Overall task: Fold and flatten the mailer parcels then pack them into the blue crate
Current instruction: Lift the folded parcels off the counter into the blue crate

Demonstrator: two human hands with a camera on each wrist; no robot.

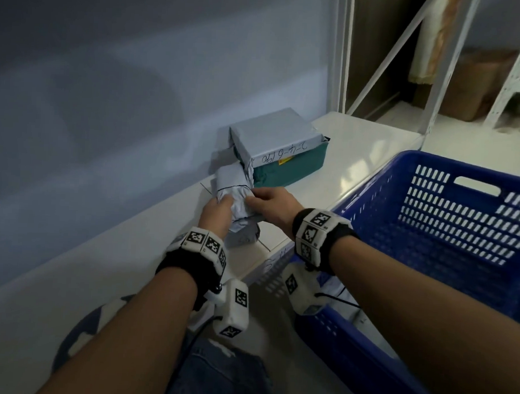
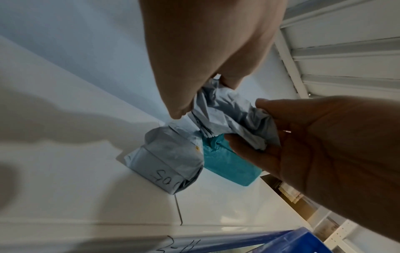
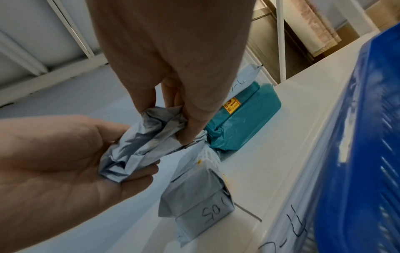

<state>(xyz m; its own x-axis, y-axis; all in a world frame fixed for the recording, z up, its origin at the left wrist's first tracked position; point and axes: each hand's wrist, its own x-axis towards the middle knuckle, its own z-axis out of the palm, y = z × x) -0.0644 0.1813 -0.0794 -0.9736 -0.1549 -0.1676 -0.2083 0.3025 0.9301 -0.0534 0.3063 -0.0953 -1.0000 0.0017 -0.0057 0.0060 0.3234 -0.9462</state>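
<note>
A grey mailer parcel marked "05" stands on the white shelf. Its loose upper end is crumpled. My left hand grips that end from the left, and my right hand pinches it from the right. In the right wrist view the right hand's fingers curl into the crumpled plastic while the left palm cups it from below. The parcel's wrapped body rests on the shelf below both hands. The blue crate stands just right of my right wrist.
Behind the held parcel, a flat grey parcel with handwriting lies on top of a teal parcel, against the wall. White shelf uprights rise at the back right. Something pale lies low in the crate's near corner.
</note>
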